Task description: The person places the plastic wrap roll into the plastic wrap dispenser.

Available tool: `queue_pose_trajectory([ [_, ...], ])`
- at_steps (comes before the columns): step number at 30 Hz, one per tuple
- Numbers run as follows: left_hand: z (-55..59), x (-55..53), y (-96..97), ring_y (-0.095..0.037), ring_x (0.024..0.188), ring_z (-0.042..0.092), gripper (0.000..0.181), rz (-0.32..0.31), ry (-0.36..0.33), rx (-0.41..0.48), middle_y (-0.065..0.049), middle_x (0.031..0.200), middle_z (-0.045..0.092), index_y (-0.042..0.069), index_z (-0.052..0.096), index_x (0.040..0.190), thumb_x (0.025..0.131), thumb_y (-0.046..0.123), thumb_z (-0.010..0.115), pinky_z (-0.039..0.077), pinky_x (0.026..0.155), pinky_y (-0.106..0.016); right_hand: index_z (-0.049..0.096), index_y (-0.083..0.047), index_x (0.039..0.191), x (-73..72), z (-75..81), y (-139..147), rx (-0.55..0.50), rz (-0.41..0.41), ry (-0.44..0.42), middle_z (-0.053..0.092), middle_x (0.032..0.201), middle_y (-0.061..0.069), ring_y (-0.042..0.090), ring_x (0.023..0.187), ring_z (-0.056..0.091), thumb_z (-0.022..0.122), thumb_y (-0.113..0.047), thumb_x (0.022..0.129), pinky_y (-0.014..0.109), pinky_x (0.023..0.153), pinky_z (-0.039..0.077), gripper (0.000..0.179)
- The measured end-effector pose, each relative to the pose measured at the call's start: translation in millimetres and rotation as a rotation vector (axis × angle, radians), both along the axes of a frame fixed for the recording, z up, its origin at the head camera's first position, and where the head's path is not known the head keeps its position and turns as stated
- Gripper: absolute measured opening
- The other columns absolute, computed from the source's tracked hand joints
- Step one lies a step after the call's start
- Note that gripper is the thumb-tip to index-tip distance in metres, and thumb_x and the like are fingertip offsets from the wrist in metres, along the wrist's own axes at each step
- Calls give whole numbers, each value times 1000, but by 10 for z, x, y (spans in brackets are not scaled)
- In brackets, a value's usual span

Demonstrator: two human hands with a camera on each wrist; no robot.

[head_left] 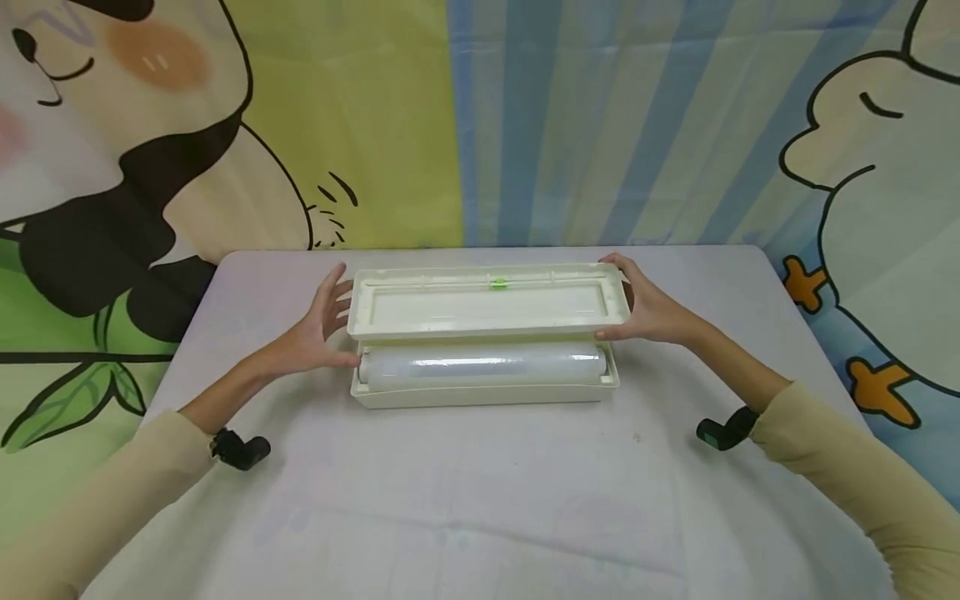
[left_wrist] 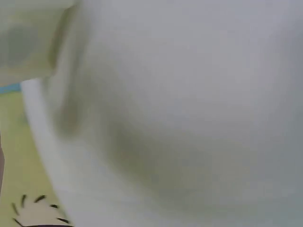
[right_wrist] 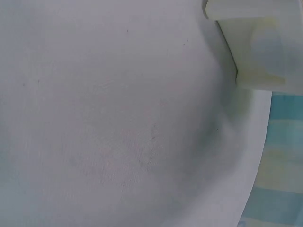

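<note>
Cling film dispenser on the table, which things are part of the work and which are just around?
In use:
dispenser lid, open
film roll in the tray
left hand
right hand

Just around:
table
cartoon backdrop

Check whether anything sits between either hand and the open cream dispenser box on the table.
Nothing visible does. The right hand already holds the right end of the raised lid. The left hand is spread at the left end of the dispenser box, beside the film roll, with only bare table around.
</note>
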State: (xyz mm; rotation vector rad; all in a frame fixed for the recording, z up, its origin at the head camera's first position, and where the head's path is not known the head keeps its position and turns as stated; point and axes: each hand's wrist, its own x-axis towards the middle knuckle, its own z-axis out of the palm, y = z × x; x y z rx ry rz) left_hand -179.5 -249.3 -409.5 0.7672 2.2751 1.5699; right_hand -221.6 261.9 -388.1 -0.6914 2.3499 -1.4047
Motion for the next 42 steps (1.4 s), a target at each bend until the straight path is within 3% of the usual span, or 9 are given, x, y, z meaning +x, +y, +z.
queue_pose_trajectory([
  [6, 211, -134, 139, -21, 133, 38, 113, 55, 39, -179, -14, 152, 28, 14, 9, 154, 71, 4, 84, 35, 100, -10, 13, -10, 145, 116, 75, -53, -1, 18, 19, 35, 139, 12, 32, 127, 43, 83, 2, 70, 19, 86, 49, 103],
  [11, 124, -79, 140, -26, 127, 44, 102, 94, 30, -238, -12, 142, 41, 10, 19, 149, 72, 12, 86, 36, 94, -8, 10, -13, 150, 219, 68, -75, -48, 17, -40, 28, 146, 18, 37, 130, 40, 78, -6, 79, 20, 86, 50, 99],
  [15, 94, 7, 133, -21, 124, 45, 102, 88, 28, -228, -12, 141, 42, 9, 20, 147, 71, 13, 87, 37, 95, -8, -1, -14, 155, 332, 148, -122, -230, -14, -343, 15, 155, 17, 23, 130, 43, 51, -44, 98, 22, 89, 50, 83],
  [19, 152, 55, 143, -12, 119, 46, 102, 78, 67, -215, -12, 139, 43, 9, 21, 147, 69, 12, 87, 37, 95, -8, -4, -15, 156, 359, 301, -196, -366, -77, -711, 29, 146, 16, 18, 114, 58, 18, -81, 85, 33, 78, 58, 100],
  [22, 238, 60, 166, -8, 117, 47, 102, 68, 113, -201, -12, 137, 43, 9, 22, 146, 68, 8, 88, 36, 95, -7, 10, -15, 154, 332, 379, -245, -327, -155, -849, 42, 130, 13, 23, 104, 62, 11, -88, 76, 36, 65, 58, 107],
  [26, 341, 46, 239, -7, 115, 47, 102, 57, 157, -204, -12, 136, 43, 8, 23, 145, 66, 8, 89, 36, 95, -8, 35, -17, 136, 299, 384, -298, -207, -319, -836, 49, 109, 9, 20, 87, 58, 9, -81, 86, 29, 54, 52, 85],
  [31, 387, 46, 341, -15, 115, 48, 103, 56, 160, -224, -13, 135, 43, 6, 22, 145, 67, 8, 88, 40, 91, -11, 42, -17, 121, 266, 345, -304, -139, -415, -733, 53, 91, 8, 16, 65, 57, 10, -64, 97, 25, 44, 46, 61],
  [37, 445, 51, 408, -35, 131, 38, 105, 21, -56, -220, -19, 148, 27, 18, 3, 152, 79, 13, 79, 42, 103, -46, 42, -16, 122, 241, 358, -260, -114, -453, -679, 54, 86, 7, 15, 61, 56, 13, -64, 97, 25, 43, 45, 61],
  [42, 646, -14, 469, -40, 131, 44, 76, -2, -530, -53, -19, 153, 21, 20, -4, 155, 100, 54, 37, 47, 95, -56, 43, -18, 120, 250, 400, -223, -123, -459, -649, 55, 87, 7, 16, 61, 57, 13, -65, 97, 27, 44, 45, 60],
])
